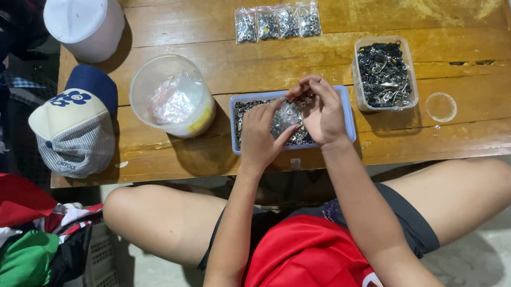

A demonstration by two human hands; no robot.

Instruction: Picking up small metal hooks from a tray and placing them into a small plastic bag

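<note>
My left hand and my right hand are together over a shallow blue tray of small metal parts at the near edge of a low wooden table. Between the fingers of both hands is a small clear plastic bag with metal parts in it. The right thumb and fingers pinch its top edge, and the left fingers hold its left side.
Several filled small clear bags lie in a row farther back. A clear tub of dark metal parts and a round clear lid sit to the right. Left are a round tub with plastic bags, a cap and a white bucket. Clothes pile on the floor.
</note>
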